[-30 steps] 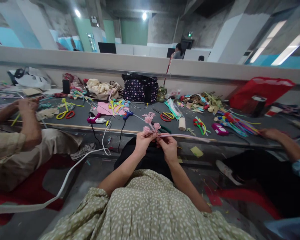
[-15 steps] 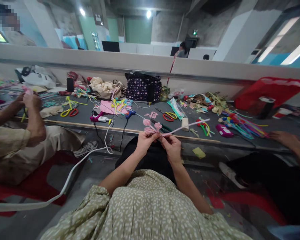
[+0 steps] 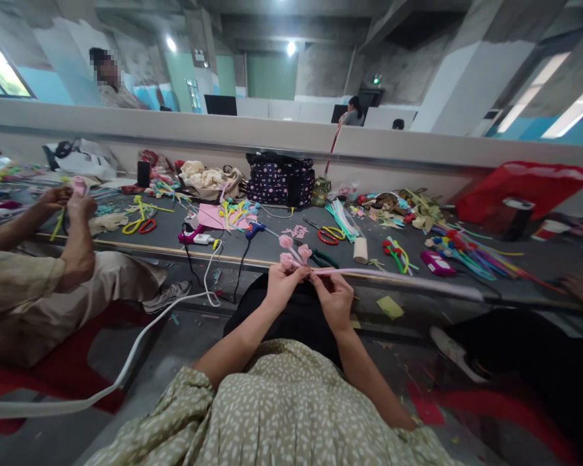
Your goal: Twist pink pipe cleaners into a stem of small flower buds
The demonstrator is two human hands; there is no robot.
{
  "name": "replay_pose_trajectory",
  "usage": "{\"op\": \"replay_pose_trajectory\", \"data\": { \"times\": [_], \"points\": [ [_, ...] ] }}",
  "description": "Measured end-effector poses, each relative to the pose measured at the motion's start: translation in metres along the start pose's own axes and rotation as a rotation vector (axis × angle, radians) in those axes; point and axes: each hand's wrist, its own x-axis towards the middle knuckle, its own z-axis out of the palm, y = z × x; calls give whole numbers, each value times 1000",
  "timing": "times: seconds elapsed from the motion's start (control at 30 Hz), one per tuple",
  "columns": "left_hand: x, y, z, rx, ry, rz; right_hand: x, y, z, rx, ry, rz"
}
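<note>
Fingertips of the left hand (image 3: 282, 287) pinch a fuzzy pink flower cluster (image 3: 304, 252), seemingly to steady it, while the right hand (image 3: 335, 299) pinches a long pale-pink strip (image 3: 393, 276) by the near edge of the dark-grey table (image 3: 162, 239).

The left forearm (image 3: 236, 342) and right forearm (image 3: 373, 377) slant forward and inward; the left hand (image 3: 280, 285) and right hand (image 3: 335, 300) sit close together, fingers (image 3: 344, 285) bent, each hand in a pinch.

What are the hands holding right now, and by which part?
The left hand pinches the pink flower cluster just below its blooms; the right hand holds the pale pink strip close to the cluster.
</note>
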Motion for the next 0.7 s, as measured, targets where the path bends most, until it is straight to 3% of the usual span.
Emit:
{"op": "replay_pose_trajectory", "data": {
  "times": [0.27,0.37,0.5,0.6,0.7],
  "points": [
    [0,3,2,-94,-12,-77,4,-4,-8,-239,-74,-333],
    [0,5,2,-84,-40,-93,5,-10,-9,-207,-67,-245],
    [0,9,0,-57,-97,-65,7,-11,-4,0,1,15],
    [1,6,-3,-22,-99,-43,9,-6,-1,142,-52,193],
    [3,0,-6,3,-83,-32,11,-1,1,208,-98,260]
  ]
}}
